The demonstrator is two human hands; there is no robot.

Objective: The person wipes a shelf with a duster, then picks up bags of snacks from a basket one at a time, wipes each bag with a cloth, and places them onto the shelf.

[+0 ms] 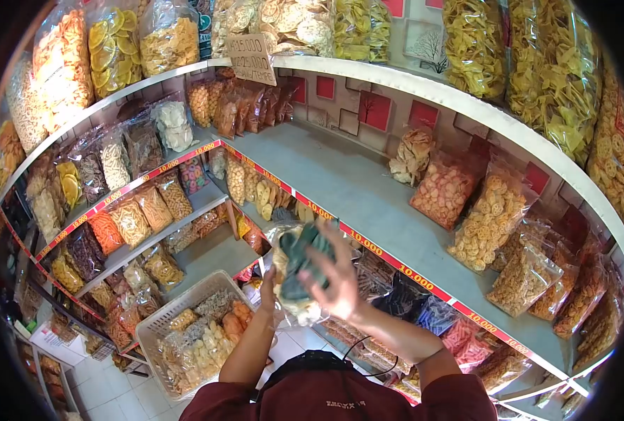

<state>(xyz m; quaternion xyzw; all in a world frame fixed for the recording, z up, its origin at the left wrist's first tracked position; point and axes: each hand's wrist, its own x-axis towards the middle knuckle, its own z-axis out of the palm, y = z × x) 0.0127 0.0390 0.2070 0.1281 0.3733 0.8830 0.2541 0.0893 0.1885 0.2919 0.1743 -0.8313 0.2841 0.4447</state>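
Observation:
My left hand (268,291) is against the left side of a clear plastic bag (301,312) with pale contents, its fingers pointing up along the bag. My right hand (333,277) is spread over a dark green cloth (301,256) that lies on the front of the bag. The bag is held up in front of my chest, before the shelf edge. The fingers of my right hand are somewhat blurred, and the far side of the bag is hidden.
A grey shelf (312,151) with a red price strip carries snack bags (445,189) at the right. A white basket (150,326) of packets stands low at the left. Large bags (466,49) line the upper shelf, with a cardboard price sign (251,59) hanging there.

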